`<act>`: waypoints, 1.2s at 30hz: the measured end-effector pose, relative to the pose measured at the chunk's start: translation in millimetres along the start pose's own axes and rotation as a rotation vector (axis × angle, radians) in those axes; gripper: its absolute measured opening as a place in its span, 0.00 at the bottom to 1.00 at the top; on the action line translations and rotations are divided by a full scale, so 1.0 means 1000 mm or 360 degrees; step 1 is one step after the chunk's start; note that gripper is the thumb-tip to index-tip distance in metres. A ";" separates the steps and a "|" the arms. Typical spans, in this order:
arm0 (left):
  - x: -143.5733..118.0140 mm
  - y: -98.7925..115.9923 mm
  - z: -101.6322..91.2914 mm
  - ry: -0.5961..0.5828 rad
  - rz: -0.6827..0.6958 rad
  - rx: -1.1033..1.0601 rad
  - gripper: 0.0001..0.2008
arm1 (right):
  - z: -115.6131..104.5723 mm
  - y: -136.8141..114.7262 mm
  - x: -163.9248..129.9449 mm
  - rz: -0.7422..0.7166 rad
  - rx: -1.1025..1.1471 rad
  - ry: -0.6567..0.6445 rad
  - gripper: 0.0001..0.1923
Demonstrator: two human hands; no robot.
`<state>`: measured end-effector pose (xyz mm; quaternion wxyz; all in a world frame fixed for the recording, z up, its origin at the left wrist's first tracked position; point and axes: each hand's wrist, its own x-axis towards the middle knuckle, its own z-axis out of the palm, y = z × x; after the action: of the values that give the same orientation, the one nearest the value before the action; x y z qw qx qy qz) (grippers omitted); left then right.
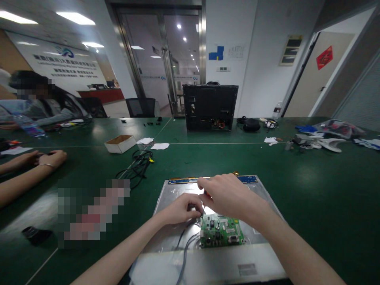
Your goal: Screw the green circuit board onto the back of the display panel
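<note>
Fingers (198,210) at green circuit board (221,231) corner

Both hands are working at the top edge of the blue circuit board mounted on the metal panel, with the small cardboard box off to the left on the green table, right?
Not quite. The head view shows the circuit board is green, not blue. The rest holds: left hand and right hand meet at its top edge on the metal panel, and the cardboard box sits left on the green table.
</note>
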<state>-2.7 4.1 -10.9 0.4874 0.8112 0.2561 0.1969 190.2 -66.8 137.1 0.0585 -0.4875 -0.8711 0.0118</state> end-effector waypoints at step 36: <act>0.000 0.002 -0.001 -0.0002 0.0005 0.0067 0.03 | -0.001 -0.001 0.000 -0.0027 0.0123 -0.0021 0.04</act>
<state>-2.6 4.3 -8.3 0.4700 0.8219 0.2586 0.1918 189.8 -67.1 138.5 0.0716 -0.4774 -0.8744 0.0484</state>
